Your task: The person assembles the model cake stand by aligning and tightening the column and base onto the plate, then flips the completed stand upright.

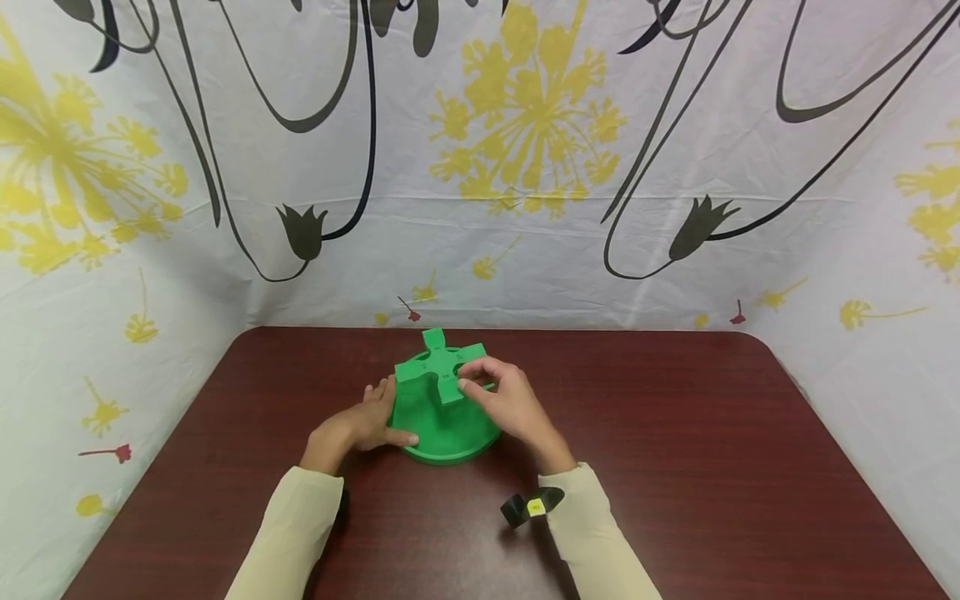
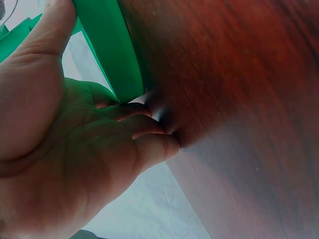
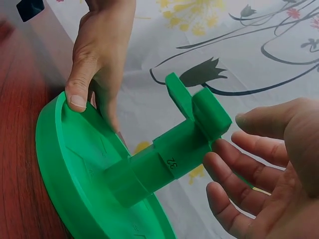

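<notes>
A green plastic stand has a round, rimmed base (image 1: 442,437) on the table, an upright stepped post (image 3: 144,172) marked 32, and a cross-shaped top (image 1: 449,390). My left hand (image 1: 365,422) grips the base's left rim, thumb over the edge and fingers along the outside. Up at the cross, my right hand (image 1: 513,402) has its thumb and fingers curled around one arm. In the right wrist view the thumb is by a raised tab (image 3: 213,113) and the fingertips are beside the post. Part of the cross's right arm is hidden behind the right hand.
Beneath the stand is a dark red-brown wooden table (image 1: 675,467) with rounded far corners. A white cloth (image 1: 480,250) printed with yellow and grey flowers hangs behind and at both sides. A black strap with a yellow label (image 1: 536,507) is on the right wrist.
</notes>
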### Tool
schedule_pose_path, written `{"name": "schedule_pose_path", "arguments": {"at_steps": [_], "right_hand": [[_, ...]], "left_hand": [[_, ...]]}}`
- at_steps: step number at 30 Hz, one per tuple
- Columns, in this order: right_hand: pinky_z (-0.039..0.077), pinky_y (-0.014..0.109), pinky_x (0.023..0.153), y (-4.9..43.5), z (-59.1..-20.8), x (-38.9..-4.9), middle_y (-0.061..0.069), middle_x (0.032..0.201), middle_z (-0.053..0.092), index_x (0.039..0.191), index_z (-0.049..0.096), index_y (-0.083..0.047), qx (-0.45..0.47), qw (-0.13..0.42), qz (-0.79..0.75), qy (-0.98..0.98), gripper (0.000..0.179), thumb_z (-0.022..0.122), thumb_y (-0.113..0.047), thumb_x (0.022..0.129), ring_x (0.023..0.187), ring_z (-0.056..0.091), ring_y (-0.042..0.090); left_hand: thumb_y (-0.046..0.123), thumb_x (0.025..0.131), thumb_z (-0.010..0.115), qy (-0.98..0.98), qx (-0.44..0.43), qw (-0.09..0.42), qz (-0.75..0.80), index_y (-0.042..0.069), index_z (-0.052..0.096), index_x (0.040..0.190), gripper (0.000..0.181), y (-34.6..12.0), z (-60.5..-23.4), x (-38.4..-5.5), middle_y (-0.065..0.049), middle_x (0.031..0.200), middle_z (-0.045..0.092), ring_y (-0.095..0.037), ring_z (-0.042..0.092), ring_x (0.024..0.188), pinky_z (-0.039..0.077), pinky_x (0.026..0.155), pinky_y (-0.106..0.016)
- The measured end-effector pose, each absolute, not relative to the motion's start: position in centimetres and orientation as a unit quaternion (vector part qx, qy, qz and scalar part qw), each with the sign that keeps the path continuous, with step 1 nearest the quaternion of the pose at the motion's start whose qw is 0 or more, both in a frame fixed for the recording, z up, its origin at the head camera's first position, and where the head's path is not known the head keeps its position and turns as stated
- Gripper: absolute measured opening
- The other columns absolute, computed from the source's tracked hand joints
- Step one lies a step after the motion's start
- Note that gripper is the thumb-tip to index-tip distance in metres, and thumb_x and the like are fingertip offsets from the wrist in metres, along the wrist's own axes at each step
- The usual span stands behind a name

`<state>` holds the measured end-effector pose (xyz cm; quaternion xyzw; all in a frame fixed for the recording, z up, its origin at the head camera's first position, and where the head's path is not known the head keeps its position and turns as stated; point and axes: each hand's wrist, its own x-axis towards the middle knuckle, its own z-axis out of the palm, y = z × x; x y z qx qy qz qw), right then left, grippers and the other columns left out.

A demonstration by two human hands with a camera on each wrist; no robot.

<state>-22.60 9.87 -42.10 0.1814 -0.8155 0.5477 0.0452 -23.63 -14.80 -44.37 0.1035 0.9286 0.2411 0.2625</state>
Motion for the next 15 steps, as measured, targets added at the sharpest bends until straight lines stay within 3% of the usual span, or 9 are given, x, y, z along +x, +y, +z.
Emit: {"name": "schedule_pose_path", "arguments": {"at_steps": [15], "right_hand": [[0.051, 0.027, 0.071, 9.95, -42.05, -22.44, 0.003, 0.094, 0.074, 0.101, 0.075, -0.008, 0.225, 0.025, 0.528, -0.818, 0.010, 0.070, -0.012, 0.093, 0.079, 0.065, 0.017]], "left_hand": [[0.050, 0.088, 0.071, 0.928, 0.097, 0.268, 0.239, 0.000, -0.011, 0.156, 0.118, -14.76, -44.38, -23.73, -0.024, 0.165, -0.003, -0.044, -0.008, 0.150, 0.019, 0.118, -0.058]]}}
